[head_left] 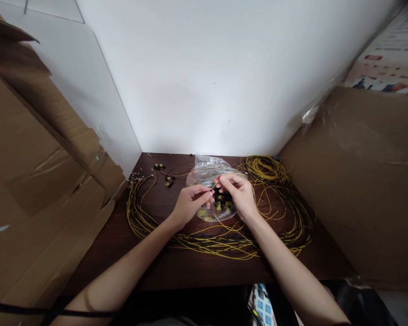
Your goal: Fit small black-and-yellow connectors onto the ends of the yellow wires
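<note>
Grip closed to a fingertip pinch on left hand [190,203] and right hand [240,192], a yellow wire [216,184] held between them above the bag [207,167] on the worktop [197,271], forearms [132,258] slanting inward from the near edge, fingers curled, thumbs facing camera.

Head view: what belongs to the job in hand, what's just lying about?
Likely job:
yellow wire, in the fingers of left hand and right hand
clear bag of black-and-yellow parts, below the hands
wire bundle, nearer the person
yellow coil, back right

Likely lying about:
left cardboard
right cardboard
printed sheet, upper right
white scraps, back left
</note>
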{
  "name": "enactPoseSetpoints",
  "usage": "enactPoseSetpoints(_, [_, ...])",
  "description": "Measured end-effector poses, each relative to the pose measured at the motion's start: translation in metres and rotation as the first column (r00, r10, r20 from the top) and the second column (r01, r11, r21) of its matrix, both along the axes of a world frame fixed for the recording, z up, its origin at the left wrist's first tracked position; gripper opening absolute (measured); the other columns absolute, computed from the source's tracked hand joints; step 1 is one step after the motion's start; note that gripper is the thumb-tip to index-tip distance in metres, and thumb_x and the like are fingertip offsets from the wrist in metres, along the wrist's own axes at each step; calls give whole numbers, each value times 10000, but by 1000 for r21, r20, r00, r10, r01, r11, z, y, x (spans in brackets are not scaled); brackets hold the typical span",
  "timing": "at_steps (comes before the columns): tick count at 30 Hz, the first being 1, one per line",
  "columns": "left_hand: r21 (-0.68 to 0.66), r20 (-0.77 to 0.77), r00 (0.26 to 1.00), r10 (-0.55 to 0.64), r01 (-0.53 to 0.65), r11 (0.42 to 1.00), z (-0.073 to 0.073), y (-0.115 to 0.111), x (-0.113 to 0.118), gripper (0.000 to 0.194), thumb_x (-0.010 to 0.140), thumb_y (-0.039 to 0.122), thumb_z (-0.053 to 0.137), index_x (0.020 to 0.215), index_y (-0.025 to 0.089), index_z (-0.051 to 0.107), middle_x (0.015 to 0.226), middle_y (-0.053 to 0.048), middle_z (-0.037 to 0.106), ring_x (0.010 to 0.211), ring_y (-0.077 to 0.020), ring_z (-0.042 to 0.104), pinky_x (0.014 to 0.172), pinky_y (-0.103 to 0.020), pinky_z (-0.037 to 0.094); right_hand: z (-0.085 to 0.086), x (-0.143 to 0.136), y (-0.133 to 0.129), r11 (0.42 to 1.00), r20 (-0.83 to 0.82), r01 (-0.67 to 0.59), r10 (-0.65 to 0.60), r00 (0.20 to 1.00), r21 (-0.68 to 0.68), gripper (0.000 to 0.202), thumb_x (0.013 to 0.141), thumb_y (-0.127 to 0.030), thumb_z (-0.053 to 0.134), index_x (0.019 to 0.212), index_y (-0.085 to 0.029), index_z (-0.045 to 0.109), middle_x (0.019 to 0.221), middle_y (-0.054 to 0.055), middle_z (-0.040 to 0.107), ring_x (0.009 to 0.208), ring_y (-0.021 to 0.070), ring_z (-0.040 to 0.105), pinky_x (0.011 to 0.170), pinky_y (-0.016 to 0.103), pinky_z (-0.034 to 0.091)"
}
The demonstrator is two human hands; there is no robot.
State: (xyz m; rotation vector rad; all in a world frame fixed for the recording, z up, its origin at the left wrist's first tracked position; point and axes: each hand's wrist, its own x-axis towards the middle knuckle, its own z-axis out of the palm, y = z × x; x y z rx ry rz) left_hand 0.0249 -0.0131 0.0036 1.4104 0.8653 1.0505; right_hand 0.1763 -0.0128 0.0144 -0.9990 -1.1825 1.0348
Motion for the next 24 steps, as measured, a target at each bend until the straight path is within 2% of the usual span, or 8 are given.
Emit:
enactPoseSetpoints(6, [25,3,1000,13,-13,1000,3,0,-2,172,742,282,620,750,110,637,638,-18,637,516,-86,534,572,-223,447,1,-2,-3,982,116,-188,187,975,-2,192,713,-369,657,708,-178,672,658,6,651,610,124,576,633,264,470])
enactPoseSetpoints(11, [12,-8,1000,26,-26,1000,4,-2,-1,170,734,282,627,751,114,645,635,-16,638,511,-87,532,570,-224,443,-2,-1,-1,988,141,-155,154,978,-7,226,696,-394,673,681,-170,648,686,22,661,629,131,584,636,270,477])
enactPoseSetpoints(17, [3,4,1000,-6,6,1000,1,-1,0,161,730,275,634,751,116,643,641,-17,644,508,-88,537,559,-222,442,-2,-2,-1,992,19,-116,117,993,-46,248,734,-421,635,702,-181,582,636,19,664,564,134,601,611,280,490])
enactPoseSetpoints(24, [6,6,1000,-9,9,1000,1,0,0,156,737,261,629,742,106,634,644,-20,639,517,-81,536,569,-215,438,1,-3,-2,985,28,-169,170,985,-30,230,732,-410,638,739,-184,599,691,11,665,583,117,593,603,257,482])
